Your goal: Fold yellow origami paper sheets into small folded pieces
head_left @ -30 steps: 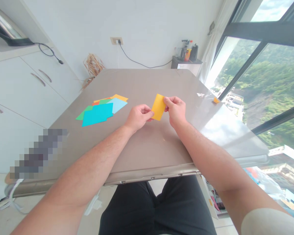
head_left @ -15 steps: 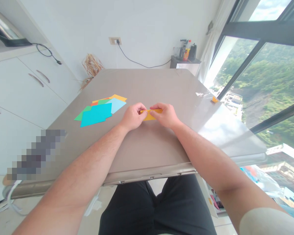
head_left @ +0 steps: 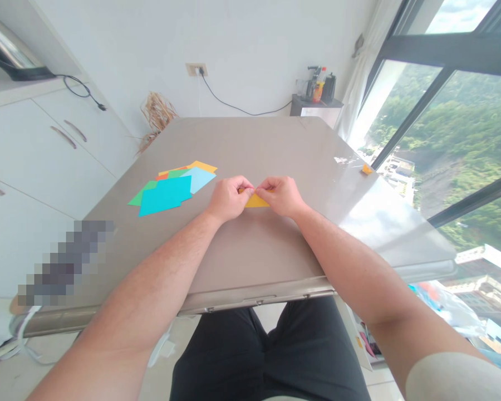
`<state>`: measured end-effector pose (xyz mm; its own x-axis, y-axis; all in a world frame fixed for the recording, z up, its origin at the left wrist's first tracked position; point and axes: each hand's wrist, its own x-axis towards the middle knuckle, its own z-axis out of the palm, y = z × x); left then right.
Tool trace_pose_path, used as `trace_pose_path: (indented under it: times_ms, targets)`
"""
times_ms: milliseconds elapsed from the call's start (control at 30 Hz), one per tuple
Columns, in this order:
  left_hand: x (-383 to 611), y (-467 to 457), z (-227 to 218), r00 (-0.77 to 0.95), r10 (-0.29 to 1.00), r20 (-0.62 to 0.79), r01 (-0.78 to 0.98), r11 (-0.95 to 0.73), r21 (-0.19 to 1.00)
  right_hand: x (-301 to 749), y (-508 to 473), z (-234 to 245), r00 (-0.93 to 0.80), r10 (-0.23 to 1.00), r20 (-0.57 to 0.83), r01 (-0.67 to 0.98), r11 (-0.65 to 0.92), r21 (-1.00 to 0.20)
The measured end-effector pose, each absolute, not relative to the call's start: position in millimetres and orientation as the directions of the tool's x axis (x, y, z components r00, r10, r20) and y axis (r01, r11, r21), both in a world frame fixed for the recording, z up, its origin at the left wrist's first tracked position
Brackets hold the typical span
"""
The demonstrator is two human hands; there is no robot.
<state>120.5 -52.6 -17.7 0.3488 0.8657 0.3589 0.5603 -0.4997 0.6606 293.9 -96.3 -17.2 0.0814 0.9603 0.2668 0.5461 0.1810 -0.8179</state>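
Note:
A small folded piece of yellow-orange paper (head_left: 256, 201) lies on the grey-brown table in front of me. My left hand (head_left: 230, 197) pinches its upper left part between thumb and fingers. From the other side my right hand (head_left: 282, 196) pinches the upper edge, the two sets of fingertips almost meeting at the middle. Fingers cover most of the paper's top edge, so its folds are partly hidden. Left of my hands is a loose spread of coloured paper sheets (head_left: 166, 195), with turquoise on top and light blue, green and orange ones beneath.
The table (head_left: 250, 250) ends close to my lap. A small orange folded paper piece (head_left: 367, 169) rests by the right edge near the window. At the left front corner sits a pixelated dark object (head_left: 69, 264). A low cabinet (head_left: 317, 108) with bottles stands beyond the far edge.
My fingertips have drawn closer together along the paper's top edge, mainly the right hand's moving inward. The paper stays in both hands.

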Motion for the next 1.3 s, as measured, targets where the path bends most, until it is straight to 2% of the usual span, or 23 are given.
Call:
trace_pose_path:
  times_ms: [300, 533, 667, 767, 967, 1100, 1200, 1300]
  targets:
    - [107.9, -43.5, -15.7, 0.275, 0.895, 0.352, 0.597, -0.446, 0.667, 310.3, -92.3, -19.7, 0.222, 0.952, 0.213, 0.445, 0.095, -0.891]
    - [103.5, -37.5, -18.7, 0.243, 0.900, 0.362, 0.575, -0.434, 0.694, 314.0, -94.1, -19.2, 0.371, 0.900, 0.228, 0.295, 0.119, -0.948]
    - [104.4, -36.4, -22.1, 0.268, 0.894, 0.359, 0.531, -0.448, 0.719, 312.7, -96.1, -19.0, 0.250, 0.937, 0.244, 0.242, 0.184, -0.953]
    - [109.1, -40.9, -23.2, 0.327, 0.879, 0.347, 0.510, -0.473, 0.718, 309.6, -95.5, -22.1, 0.145, 0.962, 0.230, 0.301, 0.178, -0.937]
    - [116.8, -49.1, -22.4, 0.360, 0.862, 0.357, 0.453, -0.496, 0.741, 304.2, -94.2, -26.9, 0.138, 0.945, 0.297, 0.460, 0.204, -0.864]
    - [121.3, -54.2, -18.2, 0.380, 0.860, 0.342, 0.493, -0.501, 0.712, 296.6, -96.0, -26.4, 0.092, 0.942, 0.323, 0.530, 0.228, -0.817]
    - [120.9, -56.3, -14.2, 0.380, 0.860, 0.341, 0.537, -0.505, 0.676, 294.6, -96.4, -25.2, 0.089, 0.936, 0.342, 0.547, 0.241, -0.802]
    - [115.9, -54.1, -12.3, 0.371, 0.864, 0.340, 0.545, -0.499, 0.674, 298.9, -96.3, -22.7, 0.137, 0.935, 0.326, 0.503, 0.218, -0.836]
